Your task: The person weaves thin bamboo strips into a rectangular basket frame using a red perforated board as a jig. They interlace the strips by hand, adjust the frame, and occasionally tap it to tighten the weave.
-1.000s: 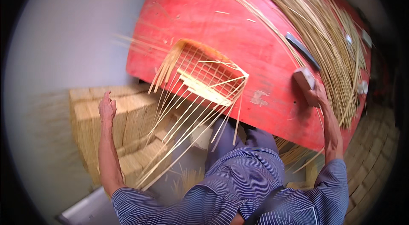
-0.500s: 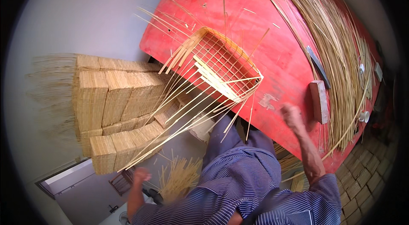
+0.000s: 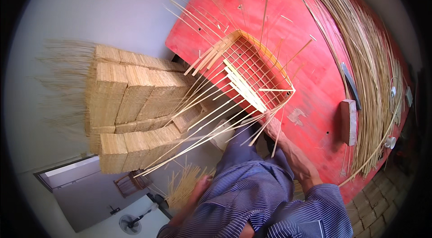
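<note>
A partly woven bamboo basket (image 3: 265, 73) lies on the red table near its front edge. Its open lattice base shows, with a curved yellow band along the far side. Pale strips (image 3: 245, 87) are packed close on the near side, and long loose strip ends (image 3: 209, 99) fan out toward me. My right hand (image 3: 272, 126) is at the basket's near right corner, closed among the strips there; they partly cover its fingers. My left hand (image 3: 203, 184) is low beside my body, away from the basket, beside a bundle of cut strips (image 3: 186, 186). Its fingers are too blurred to read.
Stacked woven bamboo pieces (image 3: 144, 98) stand at the left against the wall. A long bundle of thin strips (image 3: 369, 53) covers the table's right side, with a knife (image 3: 351, 86) and a brick (image 3: 348, 122) beside it. A small fan (image 3: 130, 223) is at lower left.
My right hand has moved left from above the bare red tabletop to the basket's near corner. My left hand has come inward toward my body. The whole view has shifted slightly.
</note>
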`<state>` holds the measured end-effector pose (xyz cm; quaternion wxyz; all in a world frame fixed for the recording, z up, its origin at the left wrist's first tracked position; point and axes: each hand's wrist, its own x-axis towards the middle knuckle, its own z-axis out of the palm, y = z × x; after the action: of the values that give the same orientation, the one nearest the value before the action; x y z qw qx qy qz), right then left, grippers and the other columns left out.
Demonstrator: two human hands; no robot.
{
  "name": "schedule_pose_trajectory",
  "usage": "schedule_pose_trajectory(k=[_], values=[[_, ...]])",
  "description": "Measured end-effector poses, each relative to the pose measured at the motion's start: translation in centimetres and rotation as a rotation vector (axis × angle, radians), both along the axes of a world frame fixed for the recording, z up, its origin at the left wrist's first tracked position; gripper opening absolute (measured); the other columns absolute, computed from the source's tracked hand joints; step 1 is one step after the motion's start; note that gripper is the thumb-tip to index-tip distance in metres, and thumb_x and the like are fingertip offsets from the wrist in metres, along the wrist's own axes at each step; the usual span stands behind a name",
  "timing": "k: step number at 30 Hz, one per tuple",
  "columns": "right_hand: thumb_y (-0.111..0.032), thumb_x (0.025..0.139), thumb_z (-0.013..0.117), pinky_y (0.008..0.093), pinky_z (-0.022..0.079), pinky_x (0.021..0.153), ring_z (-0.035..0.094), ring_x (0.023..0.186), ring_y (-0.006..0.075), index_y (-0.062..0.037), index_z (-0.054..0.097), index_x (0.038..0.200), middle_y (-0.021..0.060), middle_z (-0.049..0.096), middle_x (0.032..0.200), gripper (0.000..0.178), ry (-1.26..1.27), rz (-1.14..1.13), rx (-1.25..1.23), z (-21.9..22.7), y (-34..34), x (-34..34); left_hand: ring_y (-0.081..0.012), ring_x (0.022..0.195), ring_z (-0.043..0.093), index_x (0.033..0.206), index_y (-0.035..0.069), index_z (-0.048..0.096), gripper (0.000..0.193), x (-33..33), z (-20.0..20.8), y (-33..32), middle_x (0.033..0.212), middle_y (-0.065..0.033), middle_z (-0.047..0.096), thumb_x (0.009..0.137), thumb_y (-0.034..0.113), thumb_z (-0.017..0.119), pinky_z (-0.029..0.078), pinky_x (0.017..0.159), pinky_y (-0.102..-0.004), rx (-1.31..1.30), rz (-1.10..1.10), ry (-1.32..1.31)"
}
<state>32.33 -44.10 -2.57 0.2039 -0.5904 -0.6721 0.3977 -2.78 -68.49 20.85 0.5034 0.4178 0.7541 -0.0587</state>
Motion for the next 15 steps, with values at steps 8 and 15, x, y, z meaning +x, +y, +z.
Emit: schedule_pose_trajectory(k=[8,15], values=[[-0.027,0.090,0.063,0.0490,0.049,0.055,0.063,0.067,0.0398,-0.0084,0.059,0.086,0.0154,0.057,0.065,0.019,0.023,-0.264,0.007,2.2,1.6,-0.6,-0.0226,0.092,0.067,0.133,0.002,0.055,0.044,-2.5,-7.1,12.3,0.108,-0.0153,0.069,0.094,0.023,0.061,0.053,0.084,-0.0348,-0.006,0.245,-0.020],[-0.030,0.088,0.070,0.0461,0.048,0.055,0.063,0.054,0.0317,-0.0003,0.066,0.071,0.0130,0.058,0.053,0.035,0.048,-0.247,-0.354,13.4,7.0,3.1,-0.0183,0.085,0.070,0.125,-0.001,0.061,0.042,-2.0,-9.0,22.0,0.101,-0.0137,0.072,0.092,0.025,0.061,0.054,0.079,-0.0303,0.116,0.140,-0.132]])
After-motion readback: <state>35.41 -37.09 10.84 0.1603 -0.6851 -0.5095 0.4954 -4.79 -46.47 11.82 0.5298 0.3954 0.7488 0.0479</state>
